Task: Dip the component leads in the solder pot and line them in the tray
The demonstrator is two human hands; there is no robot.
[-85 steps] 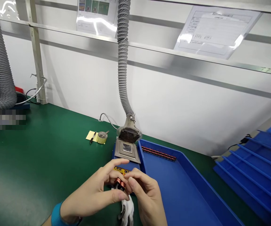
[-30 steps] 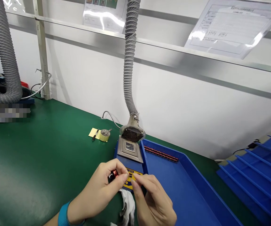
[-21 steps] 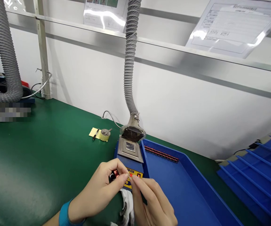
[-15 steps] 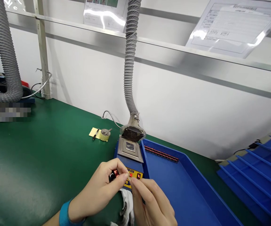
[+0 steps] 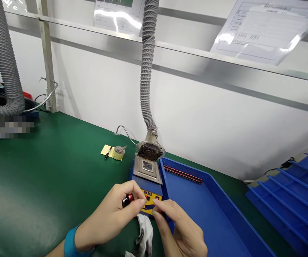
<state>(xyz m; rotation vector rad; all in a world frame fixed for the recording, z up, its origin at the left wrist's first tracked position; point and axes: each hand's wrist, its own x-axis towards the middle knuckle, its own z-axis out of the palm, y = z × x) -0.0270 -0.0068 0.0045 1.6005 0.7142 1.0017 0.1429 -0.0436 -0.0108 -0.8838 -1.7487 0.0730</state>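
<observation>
My left hand (image 5: 119, 210), with a blue band at the wrist, is closed in a pinch around a small black part with copper-red wire (image 5: 128, 199); most of that part is hidden behind the fingers. A short gap to the right, my right hand (image 5: 179, 226) has its thumb and index fingertip slightly apart, and nothing shows between them. Just beyond the fingertips stands a blue solder pot (image 5: 148, 178) with a yellow front panel (image 5: 150, 200). Below the hands lies a crumpled white cloth (image 5: 145, 232).
A blue tray (image 5: 196, 210) on the right holds rows of small red-and-black parts (image 5: 183, 174). A fume hose (image 5: 147, 82) hangs over the pot. A tape roll (image 5: 118, 153) and a pen (image 5: 108, 152) lie behind on the green table (image 5: 71, 171). Blue racks (image 5: 290, 200) stand far right.
My right hand has moved right, away from my left fingertips, and its thumb and index finger have parted. The left hand still holds the small part in nearly the same spot.
</observation>
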